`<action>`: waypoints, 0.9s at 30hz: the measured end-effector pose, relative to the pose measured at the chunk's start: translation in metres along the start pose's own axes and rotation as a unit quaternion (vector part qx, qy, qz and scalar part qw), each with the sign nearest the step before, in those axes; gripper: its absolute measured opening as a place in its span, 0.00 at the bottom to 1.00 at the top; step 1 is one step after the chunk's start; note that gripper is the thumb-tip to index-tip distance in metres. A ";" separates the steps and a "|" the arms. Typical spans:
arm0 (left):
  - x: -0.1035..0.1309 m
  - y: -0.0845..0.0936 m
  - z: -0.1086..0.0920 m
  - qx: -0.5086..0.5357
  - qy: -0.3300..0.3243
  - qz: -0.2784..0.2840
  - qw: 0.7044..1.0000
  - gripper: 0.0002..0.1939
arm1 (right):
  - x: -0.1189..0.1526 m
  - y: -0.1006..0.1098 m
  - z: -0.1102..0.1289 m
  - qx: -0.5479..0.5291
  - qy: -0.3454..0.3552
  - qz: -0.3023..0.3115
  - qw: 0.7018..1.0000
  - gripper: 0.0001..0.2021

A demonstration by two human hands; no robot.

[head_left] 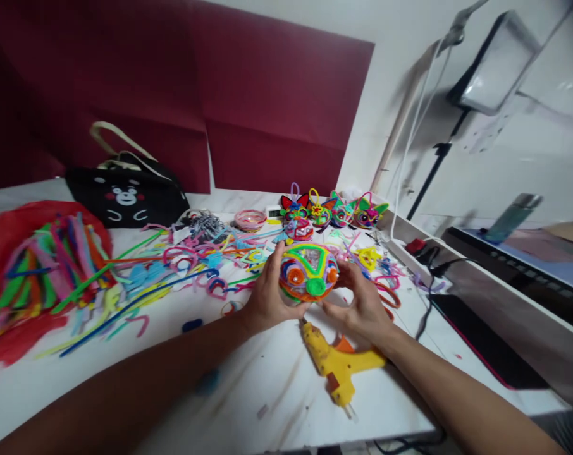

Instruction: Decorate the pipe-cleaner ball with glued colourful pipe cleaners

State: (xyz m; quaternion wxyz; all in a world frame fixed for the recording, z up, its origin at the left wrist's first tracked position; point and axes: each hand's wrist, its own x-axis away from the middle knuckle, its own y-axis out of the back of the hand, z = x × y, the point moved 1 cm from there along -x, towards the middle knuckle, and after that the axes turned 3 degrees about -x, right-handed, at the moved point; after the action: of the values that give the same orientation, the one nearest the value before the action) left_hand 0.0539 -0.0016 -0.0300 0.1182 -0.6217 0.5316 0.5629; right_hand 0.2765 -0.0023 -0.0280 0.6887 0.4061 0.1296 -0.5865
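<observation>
A rounded pipe-cleaner face (310, 273) with orange eyes, a green nose and a green triangle on top is held up over the white table (239, 392). My left hand (271, 296) grips its left side, fingers wrapped round the edge. On the other side, my right hand (362, 303) holds the right edge between thumb and fingers. Below the hands lies a yellow glue gun (331, 360) with an orange trigger, its nozzle pointing away from me; my right wrist is close to its handle.
Loose pipe cleaners (139, 275) cover the table's middle and left, beside a red bag (94, 221) of them. Several finished faces (342, 212) stand at the back. Behind are a black bag (125, 199) and, rightward, a power strip (417, 248), black mat (488, 341) and lamp (498, 63).
</observation>
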 end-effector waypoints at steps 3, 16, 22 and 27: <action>0.001 -0.001 0.003 0.002 0.016 0.012 1.000 0.71 | -0.002 0.000 -0.002 0.007 -0.018 0.009 1.000 0.34; 0.000 -0.010 0.012 0.021 0.073 0.043 0.996 0.72 | -0.014 -0.002 -0.013 -0.027 -0.071 0.052 0.996 0.29; 0.003 -0.013 0.016 0.025 0.083 0.063 0.994 0.72 | -0.011 -0.005 -0.015 -0.028 -0.098 0.052 0.993 0.30; 0.003 -0.014 0.018 0.028 0.084 0.076 0.993 0.73 | -0.011 -0.005 -0.016 -0.033 -0.108 0.060 0.992 0.31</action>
State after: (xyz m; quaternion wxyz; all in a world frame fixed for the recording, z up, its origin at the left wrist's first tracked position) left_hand 0.0544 0.0159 -0.0450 0.0476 -0.6205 0.6014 0.5010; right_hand 0.2738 0.0175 -0.0330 0.7456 0.3245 0.0487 -0.5799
